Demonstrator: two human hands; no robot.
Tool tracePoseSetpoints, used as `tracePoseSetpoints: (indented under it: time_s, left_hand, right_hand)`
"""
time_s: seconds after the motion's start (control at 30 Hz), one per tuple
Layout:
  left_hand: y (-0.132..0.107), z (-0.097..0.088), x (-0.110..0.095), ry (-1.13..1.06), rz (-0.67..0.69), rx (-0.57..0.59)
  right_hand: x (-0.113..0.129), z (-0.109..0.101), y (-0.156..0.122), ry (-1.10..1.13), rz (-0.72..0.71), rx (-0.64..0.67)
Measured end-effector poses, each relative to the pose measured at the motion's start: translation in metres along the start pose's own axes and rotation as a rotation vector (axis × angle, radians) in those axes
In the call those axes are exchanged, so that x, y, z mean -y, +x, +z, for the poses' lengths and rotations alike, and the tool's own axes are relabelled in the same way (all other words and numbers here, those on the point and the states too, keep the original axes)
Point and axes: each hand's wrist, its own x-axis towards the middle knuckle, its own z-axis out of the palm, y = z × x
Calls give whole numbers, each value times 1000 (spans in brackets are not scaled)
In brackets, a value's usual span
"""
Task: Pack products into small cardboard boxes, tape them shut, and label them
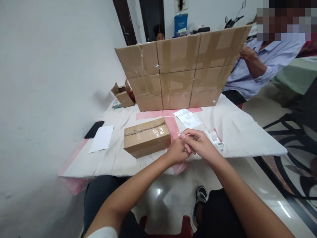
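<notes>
My left hand (178, 150) and my right hand (199, 142) meet above the table's near edge, fingers closed and touching each other. Whatever lies between the fingertips, if anything, is too small or hidden to make out. Just left of them a closed cardboard box (146, 138) lies on the cloth, with shiny clear tape across its top seam. Partly behind my right hand sits a white tape dispenser (218, 144). A white sheet with printed outlines (188, 119) lies beyond my hands.
A tall cardboard partition (177, 71) stands across the table's (237, 132) far side. Leftward are a blank white paper (102, 138), a black phone (94, 129) and an open small carton (124, 97). A person in a light shirt (266, 62) sits at the right; another is behind the partition.
</notes>
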Motion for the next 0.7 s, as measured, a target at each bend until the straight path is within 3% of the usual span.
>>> tracePoseSetpoints:
  time_s: [0.17,0.3,0.37,0.47,0.53,0.6,0.7]
  left_hand:
    - [-97,-71,16,150,191,-163]
    - [-132,-112,39,325,392,-271]
    - [-140,-133,52,448,428,-385]
    - [-147,-168,73,441,166,-682]
    - [-148,-186,88,293,-58,-790]
    - [-148,-194,99,81,-220,-731]
    - [-145,-192,106,-106,-302,-547]
  right_hand:
    - [3,52,30,-15,43,144]
    - [0,90,47,-115,92,129]
    - [-1,104,52,-157,105,115]
    - [-3,114,60,-213,110,117]
    - [-7,113,66,-256,105,139]
    - [-12,106,71,-288,89,158]
    - [-18,96,78,-270,61,107]
